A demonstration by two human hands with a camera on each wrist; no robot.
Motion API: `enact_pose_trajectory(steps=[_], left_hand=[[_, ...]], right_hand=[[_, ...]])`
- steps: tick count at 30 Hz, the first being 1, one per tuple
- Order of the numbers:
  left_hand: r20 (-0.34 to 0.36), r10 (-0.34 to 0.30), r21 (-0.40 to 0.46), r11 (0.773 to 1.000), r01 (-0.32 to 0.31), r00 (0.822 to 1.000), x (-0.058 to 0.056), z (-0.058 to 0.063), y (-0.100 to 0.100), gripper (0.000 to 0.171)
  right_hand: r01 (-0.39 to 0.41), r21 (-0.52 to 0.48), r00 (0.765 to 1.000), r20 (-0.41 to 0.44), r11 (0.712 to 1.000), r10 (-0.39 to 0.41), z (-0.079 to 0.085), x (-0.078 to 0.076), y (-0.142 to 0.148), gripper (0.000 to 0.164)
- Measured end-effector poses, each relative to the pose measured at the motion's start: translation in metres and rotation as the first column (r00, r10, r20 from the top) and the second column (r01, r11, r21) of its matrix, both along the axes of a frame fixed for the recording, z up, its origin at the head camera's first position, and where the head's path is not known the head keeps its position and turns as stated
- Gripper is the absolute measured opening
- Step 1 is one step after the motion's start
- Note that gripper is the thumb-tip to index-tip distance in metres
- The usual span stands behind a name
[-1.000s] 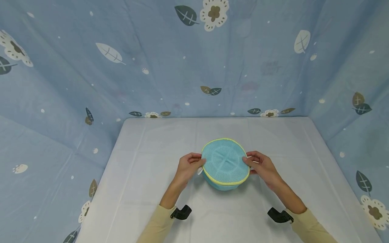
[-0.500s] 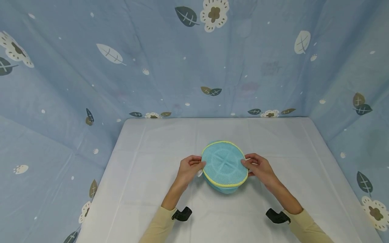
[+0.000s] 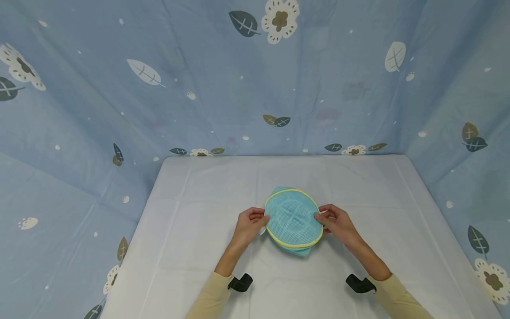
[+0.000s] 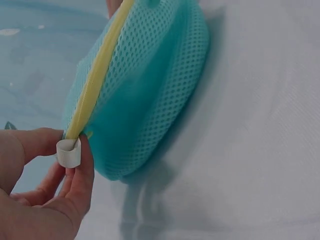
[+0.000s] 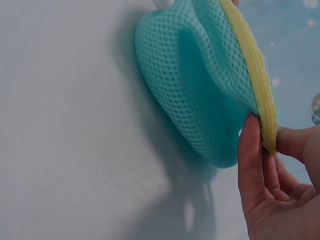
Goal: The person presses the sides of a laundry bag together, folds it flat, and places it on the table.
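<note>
A round turquoise mesh laundry bag (image 3: pixel 294 217) with yellow edging sits right of centre over the white table. My left hand (image 3: pixel 248 226) pinches its left rim between thumb and fingers, beside a small white tag (image 4: pixel 69 153). On the opposite side my right hand (image 3: pixel 338 225) pinches the yellow rim (image 5: pixel 260 85) the same way. Below the flat round top the mesh side sags and folds, as both wrist views show. Its lower part lies close over the tabletop.
The white-covered table (image 3: pixel 199 248) runs back to a blue curtain (image 3: pixel 223 79) printed with leaves and flowers, which also hangs on both sides. A black wrist camera (image 3: pixel 241 282) is worn on the left sleeve, another black camera (image 3: pixel 360 283) on the right.
Both hands have come slightly nearer the body with the bag, the right one also a little leftward. The mesh side has sunk in and now sticks out behind the rim.
</note>
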State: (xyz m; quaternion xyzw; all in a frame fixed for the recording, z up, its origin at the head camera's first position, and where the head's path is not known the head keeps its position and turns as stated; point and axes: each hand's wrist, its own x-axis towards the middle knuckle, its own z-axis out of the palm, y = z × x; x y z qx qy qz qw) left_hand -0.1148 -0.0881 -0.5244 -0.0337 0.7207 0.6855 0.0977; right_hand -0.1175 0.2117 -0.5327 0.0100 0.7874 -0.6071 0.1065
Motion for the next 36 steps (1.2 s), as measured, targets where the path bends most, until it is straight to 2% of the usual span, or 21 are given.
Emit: enact_pose_trajectory(steps=[2,9,16,22,25,27,29,33,35,36], left_hand=[[-0.011,0.009,0.000,1.000,-0.009,1.000,0.000,-0.006,0.000,0.031],[-0.030,0.023,-0.035,0.999,-0.024,0.999,0.000,-0.013,0.001,0.028],[-0.073,0.020,-0.077,0.997,-0.026,0.997,0.000,-0.023,0.003,0.030],[-0.108,0.036,-0.160,0.986,-0.053,0.994,0.001,-0.024,0.005,0.024],[-0.209,0.038,-0.258,0.962,-0.092,0.977,0.004,-0.022,0.008,0.024],[-0.314,0.014,-0.339,0.932,-0.125,0.949,0.006,-0.022,0.011,0.028],[-0.422,-0.035,-0.420,0.893,-0.161,0.906,0.008,-0.021,0.014,0.032],[-0.590,-0.191,-0.537,0.819,-0.204,0.785,0.010,-0.021,0.018,0.032],[-0.639,-0.270,-0.574,0.791,-0.213,0.720,0.010,-0.022,0.019,0.029],[-0.654,-0.304,-0.589,0.780,-0.214,0.693,0.009,-0.022,0.019,0.028]], right_hand=[[-0.005,0.004,1.000,-0.001,1.000,0.005,-0.002,0.000,0.000,0.044],[-0.018,0.008,1.000,-0.003,1.000,0.018,-0.008,-0.001,-0.001,0.042],[-0.026,0.030,0.999,-0.046,0.999,0.028,-0.014,-0.001,-0.001,0.038],[0.006,0.130,0.995,-0.096,0.991,0.007,-0.017,0.000,-0.004,0.035],[0.035,0.239,0.979,-0.201,0.970,0.015,-0.020,0.001,-0.005,0.032],[0.062,0.308,0.951,-0.306,0.949,0.037,-0.021,0.001,-0.006,0.031],[0.081,0.360,0.908,-0.411,0.930,0.079,-0.023,0.002,-0.008,0.033],[0.095,0.405,0.811,-0.562,0.909,0.165,-0.024,0.003,-0.011,0.035],[0.083,0.421,0.762,-0.612,0.903,0.215,-0.026,0.003,-0.013,0.034],[0.070,0.427,0.742,-0.626,0.902,0.239,-0.026,0.003,-0.014,0.035]])
